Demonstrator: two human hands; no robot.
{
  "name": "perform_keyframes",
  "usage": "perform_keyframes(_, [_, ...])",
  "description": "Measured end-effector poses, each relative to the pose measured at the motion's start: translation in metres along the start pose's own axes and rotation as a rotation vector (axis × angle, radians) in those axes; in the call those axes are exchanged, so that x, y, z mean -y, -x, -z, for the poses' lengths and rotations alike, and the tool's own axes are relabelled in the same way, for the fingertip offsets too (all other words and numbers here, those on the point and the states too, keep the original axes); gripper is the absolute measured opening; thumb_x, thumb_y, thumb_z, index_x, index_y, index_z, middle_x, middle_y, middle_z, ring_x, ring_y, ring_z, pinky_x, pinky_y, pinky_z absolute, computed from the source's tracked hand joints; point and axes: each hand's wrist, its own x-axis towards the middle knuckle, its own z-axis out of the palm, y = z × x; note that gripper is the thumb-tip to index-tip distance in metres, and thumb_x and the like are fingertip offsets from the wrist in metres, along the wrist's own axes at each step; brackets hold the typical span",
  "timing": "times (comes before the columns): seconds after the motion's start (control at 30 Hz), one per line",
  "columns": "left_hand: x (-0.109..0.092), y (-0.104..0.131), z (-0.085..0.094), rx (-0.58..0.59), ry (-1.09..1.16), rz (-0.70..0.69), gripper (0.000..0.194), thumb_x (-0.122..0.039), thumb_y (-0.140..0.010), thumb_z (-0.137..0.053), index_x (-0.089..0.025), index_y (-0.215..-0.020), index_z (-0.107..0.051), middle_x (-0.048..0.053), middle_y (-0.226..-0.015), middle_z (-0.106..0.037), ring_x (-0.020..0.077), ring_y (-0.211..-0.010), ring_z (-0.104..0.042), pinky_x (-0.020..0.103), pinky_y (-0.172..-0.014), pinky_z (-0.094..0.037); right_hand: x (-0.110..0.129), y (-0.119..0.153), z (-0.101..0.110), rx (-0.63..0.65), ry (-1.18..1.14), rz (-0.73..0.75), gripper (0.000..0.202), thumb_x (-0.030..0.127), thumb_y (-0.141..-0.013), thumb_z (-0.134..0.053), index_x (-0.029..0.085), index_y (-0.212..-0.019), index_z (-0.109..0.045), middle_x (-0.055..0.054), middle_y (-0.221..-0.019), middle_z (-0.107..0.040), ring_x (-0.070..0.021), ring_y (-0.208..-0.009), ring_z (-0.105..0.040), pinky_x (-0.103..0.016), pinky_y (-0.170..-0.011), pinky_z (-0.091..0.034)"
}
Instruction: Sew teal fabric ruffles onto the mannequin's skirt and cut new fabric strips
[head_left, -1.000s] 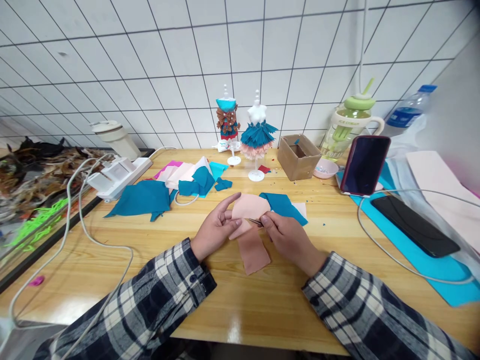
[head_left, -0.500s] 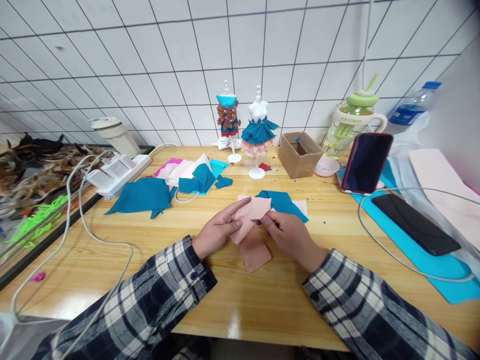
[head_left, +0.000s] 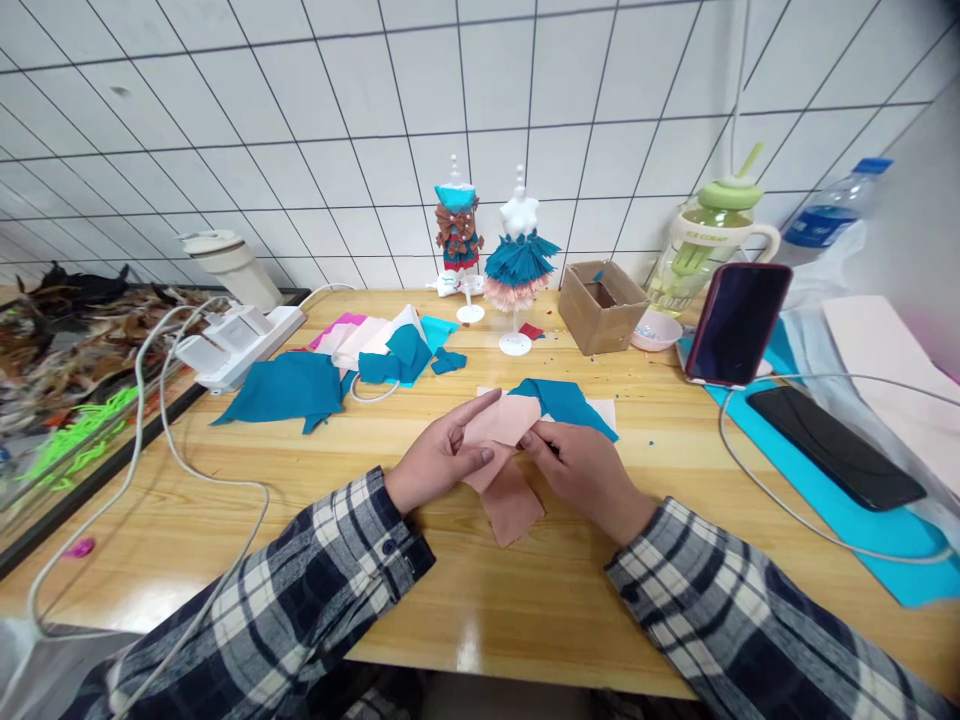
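A piece of pink crepe paper (head_left: pixel 504 418) is held between both hands above the front middle of the table. My left hand (head_left: pixel 435 460) grips its left side, thumb on top and index finger stretched along the upper edge. With thumb and fingers pinched together, my right hand (head_left: pixel 581 472) holds the right edge of the paper. Whatever else is between those fingertips is hidden. A lower flap of pink paper (head_left: pixel 514 505) hangs below the hands. Just behind them lies a folded teal piece (head_left: pixel 566 402) over a paler sheet.
Two small dress forms, one in brown bows (head_left: pixel 457 235) and one in a teal ruffled skirt (head_left: pixel 519 265), stand at the back. A cardboard box (head_left: pixel 607 325) and pink bowl (head_left: pixel 658 332) are beside them. Teal scraps (head_left: pixel 281 388) and a power strip (head_left: pixel 247 350) lie left; phones (head_left: pixel 836 447) right.
The top of the pink paper has folded down toward me, and my left thumb has shifted right over it. A small brown pointed thing at my right fingertips no longer shows.
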Motion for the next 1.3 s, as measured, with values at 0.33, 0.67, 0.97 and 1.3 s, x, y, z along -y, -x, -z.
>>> perform_keyframes(0.33, [-0.0016,0.0008,-0.003,0.082,0.013,0.036,0.079,-0.024,-0.079,-0.069,-0.025,-0.147,-0.028,0.011,-0.142,-0.048,0.0294,-0.125,-0.05,0.039,-0.098,-0.046,-0.0011,-0.0017,-0.004,0.064,-0.127,0.019,0.036,0.041,-0.097,-0.035,0.022,-0.089,-0.066,-0.002,-0.085,-0.07,-0.0148,-0.072,-0.058,-0.026,-0.057,-0.027])
perform_keyframes(0.67, [0.0014,0.001,-0.004,0.101,0.059,0.053,0.082,-0.023,-0.078,-0.07,-0.026,-0.148,-0.027,0.009,-0.133,-0.057,0.0244,-0.112,-0.059,0.031,-0.089,-0.049,-0.0024,-0.0035,-0.0085,0.074,-0.17,-0.02,0.033,0.038,-0.095,-0.04,0.019,-0.087,-0.066,-0.005,-0.085,-0.071,-0.0157,-0.069,-0.059,-0.026,-0.055,-0.029])
perform_keyframes(0.97, [-0.0004,0.0016,-0.0064,0.083,0.063,0.07,0.082,-0.023,-0.077,-0.071,-0.026,-0.147,-0.027,0.007,-0.127,-0.06,0.021,-0.104,-0.061,0.027,-0.082,-0.049,-0.0033,-0.0042,-0.0097,0.103,-0.267,-0.026,0.029,0.036,-0.094,-0.042,0.021,-0.091,-0.067,-0.003,-0.088,-0.072,-0.0153,-0.072,-0.059,-0.025,-0.057,-0.032])
perform_keyframes(1.3, [-0.0001,0.0024,-0.0064,0.096,0.057,0.086,0.082,-0.023,-0.078,-0.071,-0.025,-0.147,-0.026,0.008,-0.12,-0.064,0.0204,-0.099,-0.063,0.027,-0.08,-0.049,-0.0019,-0.0037,-0.0084,0.115,-0.219,-0.04,0.033,0.034,-0.093,-0.042,0.018,-0.08,-0.068,-0.004,-0.076,-0.069,-0.014,-0.064,-0.055,-0.025,-0.054,-0.029])
